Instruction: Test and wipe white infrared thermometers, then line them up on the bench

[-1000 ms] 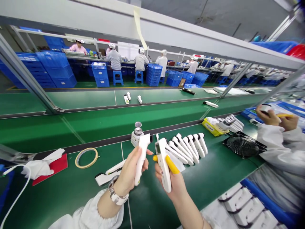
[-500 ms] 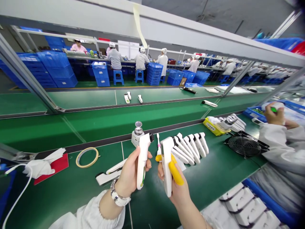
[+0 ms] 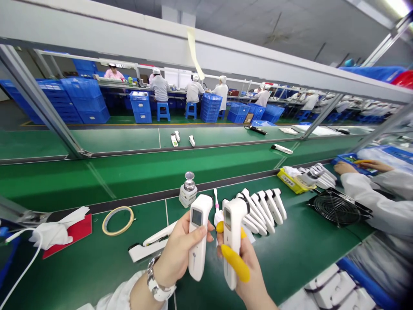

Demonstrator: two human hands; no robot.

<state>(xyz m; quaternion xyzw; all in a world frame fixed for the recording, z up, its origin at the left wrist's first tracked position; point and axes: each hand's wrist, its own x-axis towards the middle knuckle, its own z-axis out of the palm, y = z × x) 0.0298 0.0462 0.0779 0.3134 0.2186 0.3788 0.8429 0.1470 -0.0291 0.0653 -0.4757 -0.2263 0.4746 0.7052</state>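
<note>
Hands hold one white thermometer each, upright above the tabletop (image 3: 97, 258): left hand (image 3: 179, 254) grips the left thermometer (image 3: 198, 241), right hand (image 3: 245, 269) the right thermometer (image 3: 231, 239). Keeping both screens facing up and level makes comparing them easier.

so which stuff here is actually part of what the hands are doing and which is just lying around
In hand:
- left hand holds a white thermometer
- right hand, yellow finger covers on, holds a second thermometer
- row of thermometers just behind

Lying about:
- tape roll
- small bottle
- black fan
- red card
</note>
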